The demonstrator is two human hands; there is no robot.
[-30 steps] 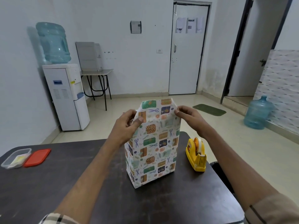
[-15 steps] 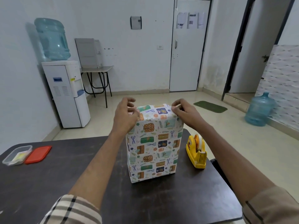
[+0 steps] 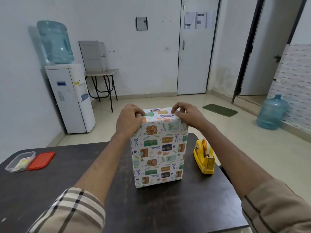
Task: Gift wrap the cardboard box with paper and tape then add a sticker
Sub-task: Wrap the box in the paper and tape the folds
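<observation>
The box [image 3: 159, 153], covered in white gift paper with colourful present and scissor prints, stands upright in the middle of the dark table [image 3: 84, 179]. The paper's top flap lies folded down flat over the box's top. My left hand [image 3: 130, 121] pinches the paper at the top left edge with curled fingers. At the top right corner, my right hand [image 3: 185, 115] pinches the paper fold with its fingertips. A yellow tape dispenser [image 3: 204, 158] stands on the table just right of the box, apart from it.
A clear plastic container [image 3: 20, 161] with yellowish sheets inside and its red lid [image 3: 42, 160] lie at the table's left edge. Beyond the table are a water dispenser [image 3: 70, 96], a small desk [image 3: 101, 73], a door and a water jug [image 3: 271, 112] on the floor.
The upright paper flap at the top has been folded down flat onto the box. Both hands came down with it and stay at the top corners.
</observation>
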